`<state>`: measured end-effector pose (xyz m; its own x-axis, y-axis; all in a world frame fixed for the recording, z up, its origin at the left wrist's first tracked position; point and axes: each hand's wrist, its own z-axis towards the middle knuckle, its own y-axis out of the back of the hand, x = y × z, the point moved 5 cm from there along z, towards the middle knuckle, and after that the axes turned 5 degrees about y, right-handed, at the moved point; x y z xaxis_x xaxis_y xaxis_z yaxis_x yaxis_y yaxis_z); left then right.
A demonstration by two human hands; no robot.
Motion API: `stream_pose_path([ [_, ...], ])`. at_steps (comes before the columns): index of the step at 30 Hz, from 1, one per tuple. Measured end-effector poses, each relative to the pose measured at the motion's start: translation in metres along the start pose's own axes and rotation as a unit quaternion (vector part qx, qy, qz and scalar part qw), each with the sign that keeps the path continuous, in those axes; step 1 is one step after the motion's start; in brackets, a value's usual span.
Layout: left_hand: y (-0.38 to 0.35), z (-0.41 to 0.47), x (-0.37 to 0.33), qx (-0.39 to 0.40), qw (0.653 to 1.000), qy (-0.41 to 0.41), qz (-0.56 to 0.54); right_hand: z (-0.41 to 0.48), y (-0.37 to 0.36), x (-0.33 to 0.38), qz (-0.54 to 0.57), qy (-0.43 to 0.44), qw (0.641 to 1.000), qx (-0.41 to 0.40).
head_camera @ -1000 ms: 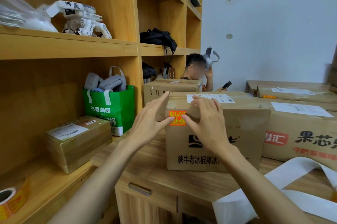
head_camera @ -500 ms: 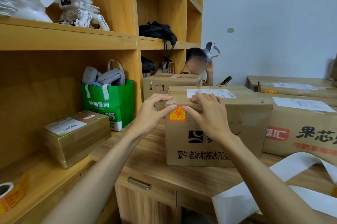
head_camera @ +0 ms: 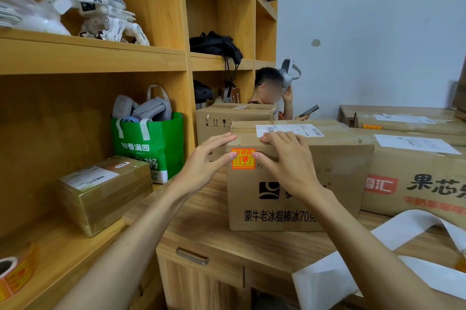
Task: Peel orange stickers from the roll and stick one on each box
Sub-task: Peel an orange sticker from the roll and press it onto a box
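Observation:
An orange sticker (head_camera: 243,159) sits on the front face of a brown cardboard box (head_camera: 290,198) near its upper left corner. My left hand (head_camera: 206,160) rests at the box's left edge, thumb touching the sticker's left side. My right hand (head_camera: 285,160) lies over the box's top front edge, thumb touching the sticker's right side. Both hands have loosely bent fingers on the cardboard. The sticker roll (head_camera: 15,274) lies on the low shelf at the bottom left. More boxes (head_camera: 416,178) stand to the right, and a tape-wrapped box (head_camera: 106,191) sits on the shelf.
A long white backing strip (head_camera: 378,266) trails over the wooden cabinet (head_camera: 201,239) at the lower right. A green bag (head_camera: 151,148), a white toy robot (head_camera: 100,16) and a black bag (head_camera: 216,44) fill the shelves. A person (head_camera: 272,92) sits behind the boxes.
Both hands have slid slightly up toward the box's top edge, fingers curling over it; the thumbs stay at the sticker's sides. The camera view has shifted a little.

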<state>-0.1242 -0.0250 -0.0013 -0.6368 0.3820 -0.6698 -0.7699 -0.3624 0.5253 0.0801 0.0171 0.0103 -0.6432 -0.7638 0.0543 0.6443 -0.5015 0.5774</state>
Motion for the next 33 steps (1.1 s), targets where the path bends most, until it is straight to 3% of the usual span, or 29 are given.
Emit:
stream_pose_path([
  [18,0.0,-0.006,0.002,0.013,0.997,-0.023,0.075,-0.003,-0.001,0.001,-0.052,0.048,0.997,0.023],
  [33,-0.001,-0.015,-0.011,-0.017,0.999,-0.008,0.044,-0.001,0.007,0.0,0.036,0.005,0.999,-0.002],
])
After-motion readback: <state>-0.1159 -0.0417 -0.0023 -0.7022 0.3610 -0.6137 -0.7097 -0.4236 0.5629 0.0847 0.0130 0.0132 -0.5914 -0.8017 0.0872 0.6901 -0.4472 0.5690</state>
